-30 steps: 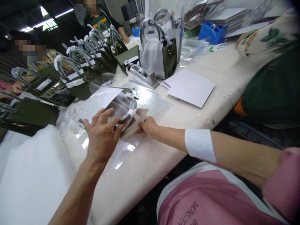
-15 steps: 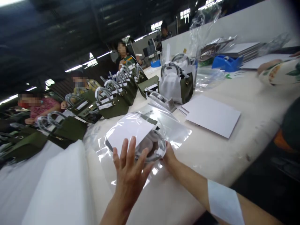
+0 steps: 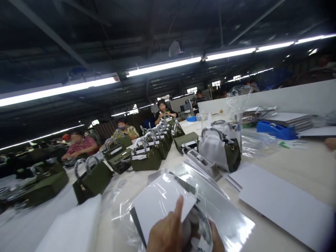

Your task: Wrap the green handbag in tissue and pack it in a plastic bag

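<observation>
My left hand point(image 3: 166, 232) rests at the bottom edge on a clear plastic bag point(image 3: 210, 210) that holds a white card point(image 3: 160, 203) and a dark bundled item. One finger lies across the card. Only a sliver of my right hand point(image 3: 216, 239) shows at the bag's right side, touching the plastic; its fingers are cut off by the frame.
White sheets point(image 3: 283, 203) lie to the right on the long table point(image 3: 301, 164). A tape dispenser point(image 3: 202, 162) and an olive handbag point(image 3: 225, 148) stand behind the bag. Several olive handbags point(image 3: 145, 157) line the left side, where people sit. A blue dispenser point(image 3: 275, 129) is far right.
The view has tilted up toward the ceiling and the far end of the table. My hands have slid to the bottom edge, still on the plastic bag.
</observation>
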{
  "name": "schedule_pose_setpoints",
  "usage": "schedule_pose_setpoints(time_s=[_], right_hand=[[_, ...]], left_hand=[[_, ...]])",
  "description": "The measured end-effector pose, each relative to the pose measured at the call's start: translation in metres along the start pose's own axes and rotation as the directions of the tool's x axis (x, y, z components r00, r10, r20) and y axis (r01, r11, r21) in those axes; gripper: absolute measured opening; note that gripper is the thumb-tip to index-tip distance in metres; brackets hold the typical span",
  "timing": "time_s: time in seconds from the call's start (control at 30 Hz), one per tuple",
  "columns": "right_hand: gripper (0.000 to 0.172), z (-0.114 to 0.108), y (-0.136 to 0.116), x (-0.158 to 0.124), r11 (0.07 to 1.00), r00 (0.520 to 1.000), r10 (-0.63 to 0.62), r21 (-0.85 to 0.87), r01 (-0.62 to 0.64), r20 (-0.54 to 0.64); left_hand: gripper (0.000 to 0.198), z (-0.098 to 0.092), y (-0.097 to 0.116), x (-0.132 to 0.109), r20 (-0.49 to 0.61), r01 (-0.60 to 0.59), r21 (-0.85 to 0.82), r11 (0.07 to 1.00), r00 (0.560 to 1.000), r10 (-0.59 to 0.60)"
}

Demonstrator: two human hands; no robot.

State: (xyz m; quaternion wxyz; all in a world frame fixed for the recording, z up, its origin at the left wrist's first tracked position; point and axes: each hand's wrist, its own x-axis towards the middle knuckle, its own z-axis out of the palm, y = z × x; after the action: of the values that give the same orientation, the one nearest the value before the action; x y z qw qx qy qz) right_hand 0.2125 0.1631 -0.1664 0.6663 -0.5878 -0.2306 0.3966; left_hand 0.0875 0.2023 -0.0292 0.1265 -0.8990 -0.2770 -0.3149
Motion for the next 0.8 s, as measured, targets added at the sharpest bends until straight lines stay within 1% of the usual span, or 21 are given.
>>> schedule_pose_setpoints(time_s=[0.03,0.07,0.1,0.13,0.17,0.23,0.27,0.33,0.4,0.47,0.53,0.6,0.67,0.8], right_hand=[[0.044,0.010,-0.017,0.002,1.000,1.000,-0.002,-0.026,0.002,-0.016],[0.045,0.021,-0.038,0.005,0.998,1.000,-0.008,-0.057,0.006,-0.026],[0.046,0.033,-0.061,0.008,0.996,1.000,-0.018,-0.086,0.018,-0.002],[0.047,0.044,-0.085,0.012,0.992,0.998,-0.047,-0.114,0.052,0.048],[0.047,0.053,-0.108,0.017,0.987,0.994,-0.074,-0.135,0.085,0.081],[0.047,0.069,-0.150,0.027,0.974,0.980,-0.115,-0.178,0.143,0.162],[0.044,0.074,-0.169,0.032,0.963,0.970,-0.131,-0.205,0.173,0.206],[0.035,0.079,-0.204,0.038,0.939,0.945,-0.162,-0.249,0.235,0.283],[0.027,0.078,-0.238,0.038,0.910,0.913,-0.197,-0.281,0.306,0.358],[0.020,0.071,-0.270,0.029,0.881,0.876,-0.218,-0.301,0.366,0.430],[0.012,0.062,-0.300,0.016,0.839,0.837,-0.259,-0.316,0.442,0.483],[0.010,0.053,-0.324,0.001,0.766,0.785,-0.349,-0.327,0.553,0.512],[0.011,0.043,-0.343,-0.013,0.666,0.744,-0.405,-0.386,0.638,0.531],[0.009,0.020,-0.368,-0.040,0.496,0.726,-0.420,-0.532,0.686,0.544]], left_hand=[[0.047,-0.010,-0.010,0.009,0.023,0.113,-0.065,0.991,0.993,-0.112],[0.045,-0.021,-0.021,0.021,0.075,0.227,-0.114,0.967,0.973,-0.220],[0.039,-0.033,-0.033,0.035,0.128,0.303,-0.134,0.944,0.949,-0.286],[0.028,-0.044,-0.046,0.050,0.188,0.339,-0.154,0.928,0.932,-0.309],[0.020,-0.055,-0.060,0.066,0.191,0.358,-0.163,0.919,0.926,-0.326],[0.017,-0.072,-0.088,0.092,0.165,0.406,-0.171,0.898,0.910,-0.380],[0.017,-0.079,-0.101,0.101,0.136,0.439,-0.173,0.881,0.897,-0.421],[0.013,-0.091,-0.125,0.111,0.068,0.515,-0.182,0.838,0.856,-0.512],[0.012,-0.104,-0.137,0.111,0.030,0.573,-0.215,0.791,0.814,-0.581],[0.013,-0.118,-0.135,0.108,0.028,0.600,-0.275,0.751,0.786,-0.618],[0.013,-0.133,-0.122,0.105,0.051,0.604,-0.353,0.714,0.775,-0.630],[0.014,-0.145,-0.104,0.103,0.085,0.597,-0.429,0.678,0.774,-0.628],[0.012,-0.155,-0.087,0.102,0.126,0.590,-0.491,0.641,0.776,-0.618],[0.009,-0.166,-0.056,0.098,0.213,0.592,-0.565,0.574,0.777,-0.592]])
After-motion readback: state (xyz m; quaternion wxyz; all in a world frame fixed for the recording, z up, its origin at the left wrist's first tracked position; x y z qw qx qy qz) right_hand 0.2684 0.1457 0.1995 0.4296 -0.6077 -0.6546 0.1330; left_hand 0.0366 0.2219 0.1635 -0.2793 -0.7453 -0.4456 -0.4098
